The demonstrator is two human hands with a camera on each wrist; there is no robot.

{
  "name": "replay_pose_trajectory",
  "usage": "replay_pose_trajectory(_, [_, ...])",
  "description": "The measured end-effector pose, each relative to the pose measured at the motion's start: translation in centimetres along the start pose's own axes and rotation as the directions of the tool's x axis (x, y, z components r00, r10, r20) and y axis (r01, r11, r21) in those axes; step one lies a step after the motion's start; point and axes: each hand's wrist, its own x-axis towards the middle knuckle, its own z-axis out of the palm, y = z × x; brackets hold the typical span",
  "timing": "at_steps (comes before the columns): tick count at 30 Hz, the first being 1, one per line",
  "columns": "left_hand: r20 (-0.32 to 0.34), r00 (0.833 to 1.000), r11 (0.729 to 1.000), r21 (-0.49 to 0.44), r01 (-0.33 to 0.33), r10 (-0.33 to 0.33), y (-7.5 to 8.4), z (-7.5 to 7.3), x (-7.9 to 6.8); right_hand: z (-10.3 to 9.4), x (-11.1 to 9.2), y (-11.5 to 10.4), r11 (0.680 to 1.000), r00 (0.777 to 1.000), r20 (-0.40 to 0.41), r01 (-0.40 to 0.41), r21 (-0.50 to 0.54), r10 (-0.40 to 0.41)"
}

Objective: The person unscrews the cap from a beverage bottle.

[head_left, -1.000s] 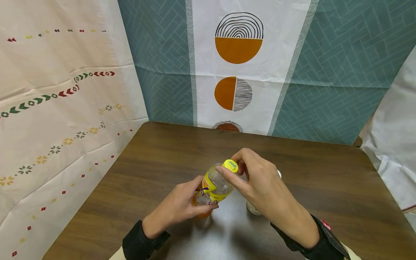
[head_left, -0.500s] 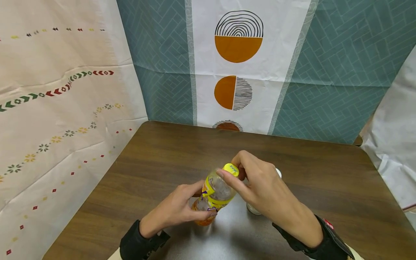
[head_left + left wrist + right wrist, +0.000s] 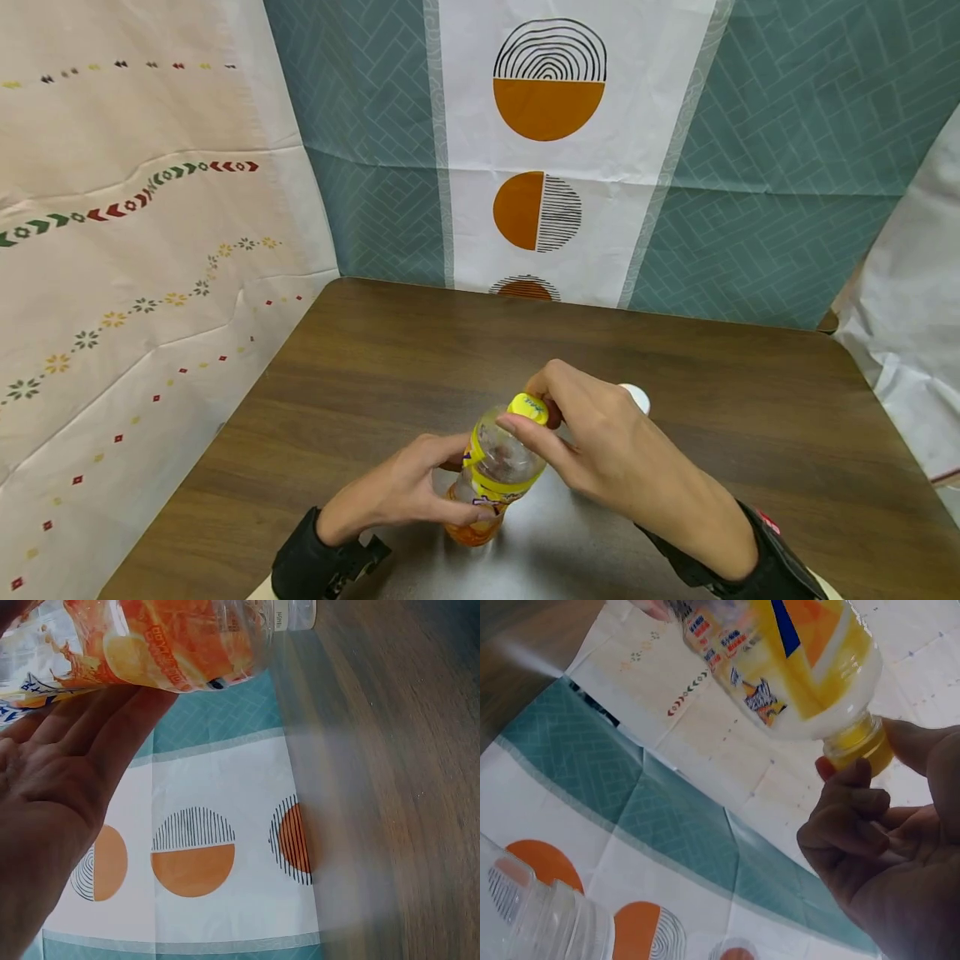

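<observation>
1. Left hand [image 3: 405, 492] has the tilted bottle [image 3: 510, 458] between thumb and curved fingers, well short of the far table edge [image 3: 420, 293].
2. Right hand [image 3: 600, 429] pinches its yellow cap [image 3: 528, 407].
3. Only the right wrist cam catches that clear container's ridged neck [image 3: 574, 924].
</observation>
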Motion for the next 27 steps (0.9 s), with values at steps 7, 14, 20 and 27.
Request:
replay_pose_trajectory(7, [0.042,0.998,0.998,-0.038,-0.047,0.048,0.3,-0.2,0.0,-0.4,0.3,-0.3,0.996,0.996,-0.012,0.088,0.032,-0.088])
replay_pose_trajectory(14, [0.041,0.999,0.998,-0.055,-0.032,0.035,0.4,-0.3,-0.1,-0.7,0.3,-0.1,0.995,0.997,-0.004,0.083,0.058,-0.083])
replay_pose_trajectory(20, [-0.055,0.997,0.997,0.056,0.052,-0.049,0.0,-0.1,0.0,-0.9,0.0,0.4,1.0,1.0,-0.015,-0.026,-0.001,0.026])
replay_pose_trajectory(27, [-0.176,0.984,0.984,0.176,0.039,-0.007,-3.0,0.6,-0.2,-0.9,-0.2,0.4,0.99,0.99,-0.038,-0.134,-0.039,0.133])
